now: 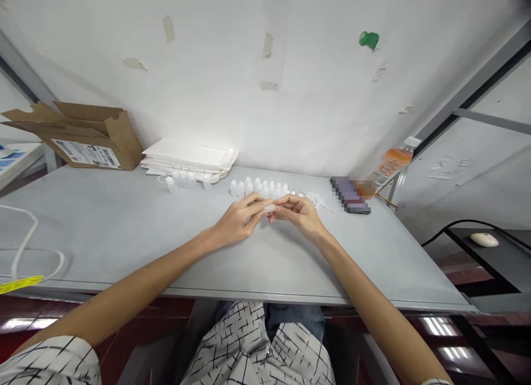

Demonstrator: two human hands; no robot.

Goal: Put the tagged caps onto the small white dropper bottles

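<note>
Over the middle of the grey table, a small white plastic bottle (269, 207) lies sideways between my two hands. My left hand (243, 218) is closed around its body with thumb and fingers. The fingertips of my right hand (302, 214) pinch at the bottle's other end; whether they also hold a small part there is hidden. Just behind the hands stand several similar small bottles (241, 189) in rows, partly covered by the fingers. Beyond my right hand lies a loose pile of small white pieces (316, 200). Another group of small white bottles (182, 180) stands farther left.
A stack of white sheets (188, 155) lies against the wall, beside an open cardboard box (95, 136). At the right are a phone (350, 196) and a tilted bottle of orange drink (390, 164). A white cable (25, 238) loops over the table's left end.
</note>
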